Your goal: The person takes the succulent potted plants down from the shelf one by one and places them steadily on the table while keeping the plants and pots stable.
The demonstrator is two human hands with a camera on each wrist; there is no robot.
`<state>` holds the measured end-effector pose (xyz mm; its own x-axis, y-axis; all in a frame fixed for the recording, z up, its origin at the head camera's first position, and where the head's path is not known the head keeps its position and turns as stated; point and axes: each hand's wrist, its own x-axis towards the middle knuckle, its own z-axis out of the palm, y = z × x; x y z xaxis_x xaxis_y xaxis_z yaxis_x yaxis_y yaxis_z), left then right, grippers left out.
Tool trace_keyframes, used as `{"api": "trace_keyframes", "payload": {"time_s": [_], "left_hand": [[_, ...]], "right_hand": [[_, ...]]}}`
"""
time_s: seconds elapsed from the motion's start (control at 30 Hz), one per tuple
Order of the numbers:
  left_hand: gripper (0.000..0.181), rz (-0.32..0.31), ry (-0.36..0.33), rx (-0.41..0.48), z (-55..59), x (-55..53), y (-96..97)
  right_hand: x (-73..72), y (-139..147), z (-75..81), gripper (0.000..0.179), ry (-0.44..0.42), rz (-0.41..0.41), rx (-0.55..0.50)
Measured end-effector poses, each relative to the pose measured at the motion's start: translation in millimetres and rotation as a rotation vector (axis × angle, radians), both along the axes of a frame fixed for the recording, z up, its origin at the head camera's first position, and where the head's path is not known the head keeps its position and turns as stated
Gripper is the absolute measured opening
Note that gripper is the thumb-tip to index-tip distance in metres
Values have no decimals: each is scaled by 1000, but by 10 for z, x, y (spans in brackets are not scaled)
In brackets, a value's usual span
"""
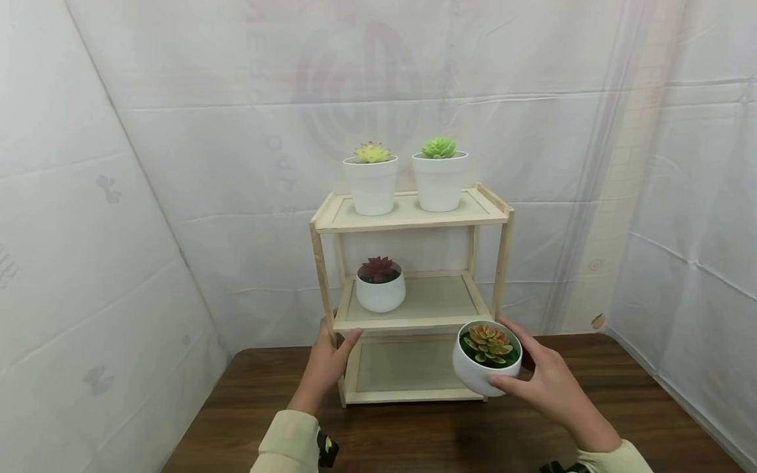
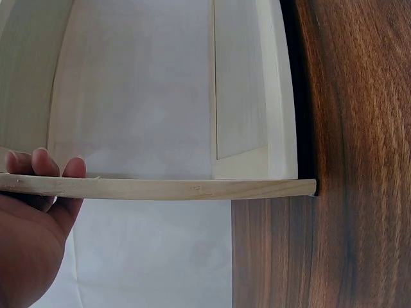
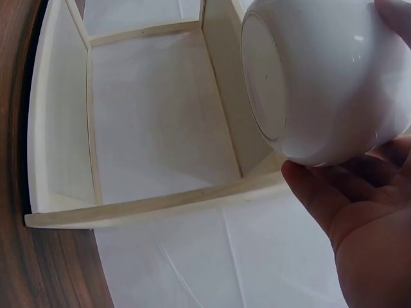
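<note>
My right hand (image 1: 547, 378) grips a round white potted succulent (image 1: 487, 358) with orange-green leaves, held in front of the right side of a pale wooden three-tier shelf (image 1: 408, 324). In the right wrist view the smooth bowl-shaped pot (image 3: 340, 77) shows its underside. At the shelf's left front post, my left hand (image 1: 327, 361) grips the wood, its fingertips (image 2: 76, 168) curled past the post (image 2: 160, 188) in the left wrist view. On the middle tier, toward the left, sits a white bowl pot with a dark red succulent (image 1: 380, 289).
Two taller white pots stand on the top tier, one with a yellow-green succulent (image 1: 371, 187), the other with a bright green succulent (image 1: 440, 180). The shelf rests on a dark brown wooden table (image 1: 408, 437). White sheeting (image 1: 236, 164) hangs behind and at both sides.
</note>
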<state>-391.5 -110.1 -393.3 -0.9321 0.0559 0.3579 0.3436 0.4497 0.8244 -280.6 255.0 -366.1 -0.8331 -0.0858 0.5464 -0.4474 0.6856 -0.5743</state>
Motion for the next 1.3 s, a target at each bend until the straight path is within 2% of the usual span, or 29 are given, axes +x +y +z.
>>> {"api": "trace_keyframes", "payload": {"time_s": [0.33, 0.87, 1.1, 1.3], "left_hand": [[87, -4, 7, 3, -11, -13, -8], [84, 14, 11, -9, -17, -11, -1], [83, -6, 19, 11, -19, -20, 6], [83, -2, 21, 12, -23, -20, 1]], "right_hand": [[19, 81, -92, 87, -40, 37, 0], [38, 240, -227, 88, -20, 70, -55], [67, 281, -263, 89, -21, 44, -57], [70, 320, -298, 87, -80, 34, -84]]}}
